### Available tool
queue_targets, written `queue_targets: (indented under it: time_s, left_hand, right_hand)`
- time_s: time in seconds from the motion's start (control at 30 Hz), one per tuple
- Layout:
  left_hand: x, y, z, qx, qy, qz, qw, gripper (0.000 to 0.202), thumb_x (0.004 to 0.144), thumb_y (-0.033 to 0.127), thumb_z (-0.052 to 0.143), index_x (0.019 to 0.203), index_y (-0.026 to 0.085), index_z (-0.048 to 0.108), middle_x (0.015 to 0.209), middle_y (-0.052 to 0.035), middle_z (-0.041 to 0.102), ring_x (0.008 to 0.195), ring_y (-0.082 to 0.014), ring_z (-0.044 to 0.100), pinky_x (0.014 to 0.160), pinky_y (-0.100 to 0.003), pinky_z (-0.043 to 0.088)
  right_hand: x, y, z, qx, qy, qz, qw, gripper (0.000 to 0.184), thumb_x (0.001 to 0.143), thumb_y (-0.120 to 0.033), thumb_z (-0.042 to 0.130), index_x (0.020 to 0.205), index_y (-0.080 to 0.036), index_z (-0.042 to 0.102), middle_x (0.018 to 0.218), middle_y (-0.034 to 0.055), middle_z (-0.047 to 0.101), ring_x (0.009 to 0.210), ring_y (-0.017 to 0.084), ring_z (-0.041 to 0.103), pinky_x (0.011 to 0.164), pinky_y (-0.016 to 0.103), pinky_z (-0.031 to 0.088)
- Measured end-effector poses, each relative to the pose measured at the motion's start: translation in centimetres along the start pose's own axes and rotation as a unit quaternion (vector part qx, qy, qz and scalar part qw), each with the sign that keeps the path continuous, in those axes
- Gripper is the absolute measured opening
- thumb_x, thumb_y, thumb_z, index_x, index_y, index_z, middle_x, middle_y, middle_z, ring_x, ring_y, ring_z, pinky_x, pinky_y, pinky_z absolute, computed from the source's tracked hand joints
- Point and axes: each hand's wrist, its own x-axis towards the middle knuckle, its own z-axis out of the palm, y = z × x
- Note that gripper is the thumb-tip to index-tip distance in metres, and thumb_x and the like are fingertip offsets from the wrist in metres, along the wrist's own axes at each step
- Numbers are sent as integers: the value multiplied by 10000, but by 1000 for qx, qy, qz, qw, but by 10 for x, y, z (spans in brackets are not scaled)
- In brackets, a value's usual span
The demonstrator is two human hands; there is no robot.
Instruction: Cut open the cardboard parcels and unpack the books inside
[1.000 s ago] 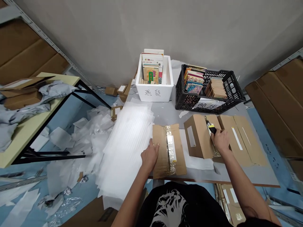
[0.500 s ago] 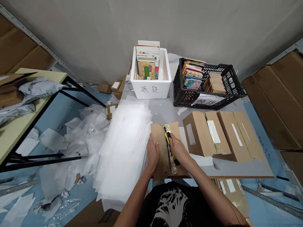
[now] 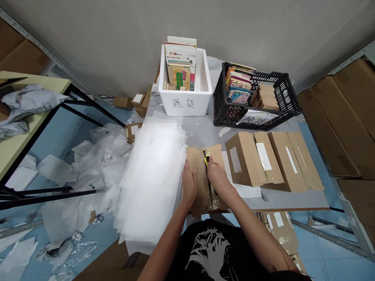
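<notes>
1. The flat cardboard parcel [image 3: 197, 195] lies on the grey table [image 3: 202, 134], at its near edge and right in front of the person. Clear tape runs down the parcel's middle.
2. The right hand [image 3: 219, 178] is closed around a yellow and black utility knife [image 3: 206, 159]. The knife's tip sits on the tape line near the parcel's far end.
3. The left hand [image 3: 190, 186] lies flat on the parcel's left half, fingers loose, holding nothing and pressing down.
4. The parcel's near end reaches the table's front edge. Its left side touches a stack of white foam sheets [image 3: 152, 175], which hangs over the table's left and front edges.
5. To the right, a narrow strip of white sheet separates the parcel from the nearer brown box [image 3: 247, 164]. A second brown box [image 3: 293, 162] stands against that one. The right hand has little room on this side.
6. Beyond the parcel, a patch of bare table lies open along the line of the tape.
7. Past that patch stand a white bin [image 3: 187, 105] and a black crate [image 3: 222, 111], both filled with books and set against the wall.
8. Loose white wrappers [image 3: 88, 168] litter the blue floor on the left.
</notes>
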Motion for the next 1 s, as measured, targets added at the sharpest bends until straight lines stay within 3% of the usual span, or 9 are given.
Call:
queue_targets:
  time_s: [0.13, 0.37, 0.53, 0.73, 1.0]
  left_hand:
    - [0, 1, 0, -10, -2, -4, 1000, 579, 951, 320, 294, 1493, 157, 172, 1551, -122, 257, 1434, -217, 233, 1180, -447, 219]
    - [-2, 1, -1, -23, -1, 0, 1000, 578, 960, 342, 288, 1498, 179, 156, 1556, -112, 250, 1429, -221, 243, 1173, -458, 239]
    - [-2, 2, -1, -23, -1, 0, 1000, 583, 962, 353, 286, 1501, 178, 151, 1556, -105, 252, 1433, -211, 233, 1181, -431, 222]
    - [-1, 4, -2, -26, 1, -1, 1000, 580, 954, 326, 302, 1498, 178, 169, 1555, -103, 255, 1433, -210, 233, 1189, -427, 194]
    - [-1, 0, 0, -40, 10, 7, 999, 592, 954, 342, 320, 1496, 153, 176, 1554, -121, 254, 1432, -215, 229, 1188, -427, 177]
  right_hand:
    - [-7, -5, 0, -30, -16, 11, 999, 589, 868, -5, 224, 1455, 23, 258, 1213, 273, 600, 1056, 286, 625, 848, 364, 465]
    - [-19, -3, 4, -63, -83, 20, 994, 594, 848, 54, 244, 1441, 32, 275, 1170, 265, 627, 1107, 280, 611, 858, 344, 452]
    - [-46, 9, 4, -67, -128, -6, 990, 513, 827, 64, 273, 1302, 13, 459, 1051, 255, 668, 1039, 293, 641, 790, 335, 454]
    - [-94, 28, -2, -15, -213, 5, 977, 370, 842, 19, 320, 1059, -94, 597, 863, 148, 694, 813, 217, 675, 707, 274, 440]
    - [-121, 29, -12, -25, -272, 4, 962, 461, 837, 29, 250, 1182, -56, 545, 894, 168, 660, 695, 186, 644, 663, 268, 424]
